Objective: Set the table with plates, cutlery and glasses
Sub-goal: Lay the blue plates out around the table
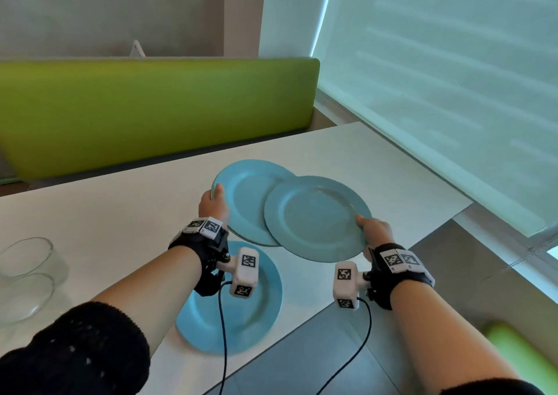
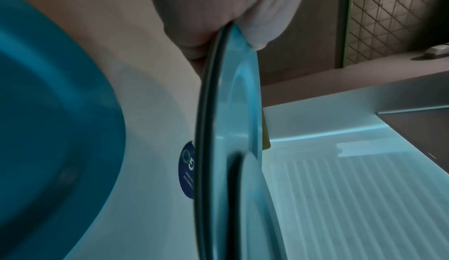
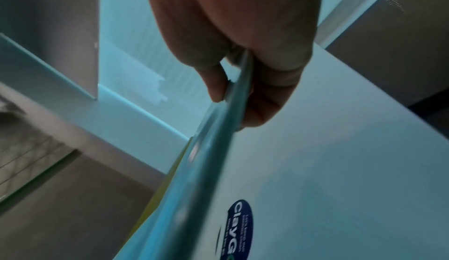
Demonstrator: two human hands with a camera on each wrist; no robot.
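Three blue plates are in the head view. My left hand (image 1: 213, 202) pinches the left rim of one plate (image 1: 244, 195) held above the white table (image 1: 120, 222). My right hand (image 1: 374, 231) pinches the right rim of a second plate (image 1: 317, 218), which overlaps the first from above. A third plate (image 1: 253, 313) lies flat on the table near its front edge, under my left wrist. In the left wrist view the held plate (image 2: 233, 110) shows edge-on between thumb and fingers, with the lying plate (image 2: 48, 120) to the left. The right wrist view shows its plate (image 3: 194, 168) edge-on, a sticker underneath.
A clear glass bowl (image 1: 27, 276) stands at the table's left. A green bench back (image 1: 151, 107) runs behind the table. A lowered window blind (image 1: 437, 77) hangs on the right, its sill beside the table's right edge. Grey floor lies below the front edge.
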